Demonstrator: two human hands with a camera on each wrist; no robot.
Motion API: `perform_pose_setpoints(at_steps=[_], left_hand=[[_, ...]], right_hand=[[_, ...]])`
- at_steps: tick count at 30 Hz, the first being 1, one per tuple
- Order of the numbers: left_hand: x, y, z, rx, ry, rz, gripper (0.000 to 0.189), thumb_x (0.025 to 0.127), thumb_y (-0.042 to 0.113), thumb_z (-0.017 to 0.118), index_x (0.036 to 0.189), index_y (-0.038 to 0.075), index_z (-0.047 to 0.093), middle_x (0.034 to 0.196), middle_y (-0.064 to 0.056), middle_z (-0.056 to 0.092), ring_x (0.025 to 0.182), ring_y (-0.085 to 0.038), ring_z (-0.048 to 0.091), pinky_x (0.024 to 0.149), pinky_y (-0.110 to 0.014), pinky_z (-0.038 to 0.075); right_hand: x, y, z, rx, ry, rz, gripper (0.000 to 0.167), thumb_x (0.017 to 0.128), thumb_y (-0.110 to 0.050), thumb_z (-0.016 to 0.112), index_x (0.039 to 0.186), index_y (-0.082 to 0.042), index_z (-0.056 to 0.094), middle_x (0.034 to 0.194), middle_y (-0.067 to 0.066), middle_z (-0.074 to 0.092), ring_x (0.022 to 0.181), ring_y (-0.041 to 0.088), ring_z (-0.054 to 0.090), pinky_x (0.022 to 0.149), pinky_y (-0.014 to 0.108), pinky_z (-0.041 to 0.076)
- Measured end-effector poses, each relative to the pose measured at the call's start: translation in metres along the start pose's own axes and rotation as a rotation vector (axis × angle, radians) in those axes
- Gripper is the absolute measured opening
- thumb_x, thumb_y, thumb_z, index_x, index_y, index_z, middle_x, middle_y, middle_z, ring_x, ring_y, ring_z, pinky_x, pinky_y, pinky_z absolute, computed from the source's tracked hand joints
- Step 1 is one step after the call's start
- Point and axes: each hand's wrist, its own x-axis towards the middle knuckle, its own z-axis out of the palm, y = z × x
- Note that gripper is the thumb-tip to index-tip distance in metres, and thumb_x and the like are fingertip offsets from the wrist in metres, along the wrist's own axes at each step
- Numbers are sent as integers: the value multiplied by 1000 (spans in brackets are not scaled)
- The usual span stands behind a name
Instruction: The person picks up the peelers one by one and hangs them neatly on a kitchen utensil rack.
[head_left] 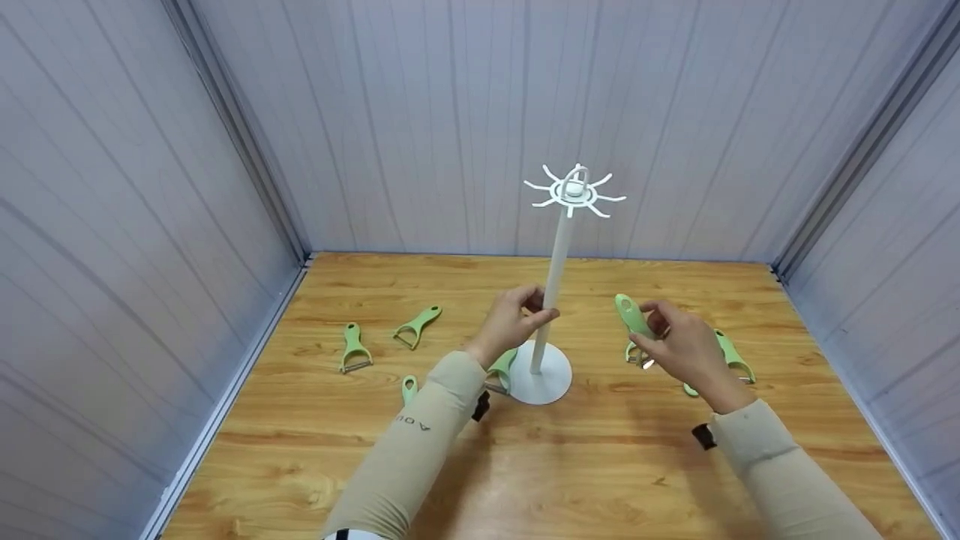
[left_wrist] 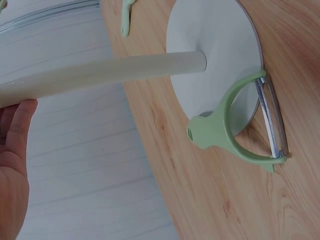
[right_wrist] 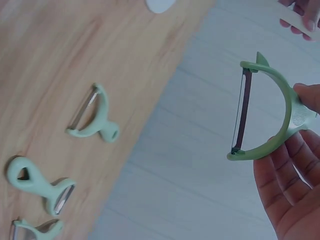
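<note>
A white stand has a round base (head_left: pixel 551 379), a tall pole (head_left: pixel 555 277) and a ring of curved hooks (head_left: pixel 574 193) on top. My left hand (head_left: pixel 510 319) grips the pole partway up, thumb across its near side. Between thumb and fingers, my right hand (head_left: pixel 682 345) pinches a green peeler (right_wrist: pixel 287 112) in the air, right of the stand. Its Y-shaped head and metal blade face away from the palm in the right wrist view. Another green peeler (left_wrist: pixel 215 130) lies against the base, its handle overlapping the white disc. The hooks hold nothing.
On the wooden table's left side lie more green peelers, one upright-looking (head_left: pixel 352 349), one slanted (head_left: pixel 418 326) and one (head_left: pixel 409 388) partly behind my left sleeve. Several others, including a peeler (right_wrist: pixel 42 185), lie at the right. Pale panel walls (head_left: pixel 450 127) enclose the table.
</note>
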Motion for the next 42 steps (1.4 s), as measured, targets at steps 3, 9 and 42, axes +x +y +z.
perform_pose_setpoints(at_steps=[3, 9, 42], left_hand=[[0, -1, 1, -11, 0, 1, 19, 102, 14, 78, 114, 0, 74, 104, -14, 79, 95, -18, 73, 87, -33, 62], [1, -1, 1, -39, 3, 21, 19, 102, 12, 78, 113, -2, 73, 103, -15, 78, 94, -19, 72, 87, -38, 63], [0, 0, 0, -25, -15, -9, 16, 102, 14, 77, 110, 2, 72, 103, -13, 78, 95, -15, 72, 86, -32, 61]], right_hand=[[3, -8, -3, 20, 19, -22, 38, 92, -10, 87, 125, -1, 70, 89, 9, 73, 77, 24, 72, 66, 39, 55], [11, -21, -6, 35, 68, -60, 39, 91, -10, 88, 123, 1, 70, 87, 9, 72, 76, 25, 72, 68, 39, 57], [41, -87, -32, 211, 344, -289, 41, 84, 1, 91, 118, 6, 68, 85, 14, 74, 75, 23, 70, 77, 5, 47]])
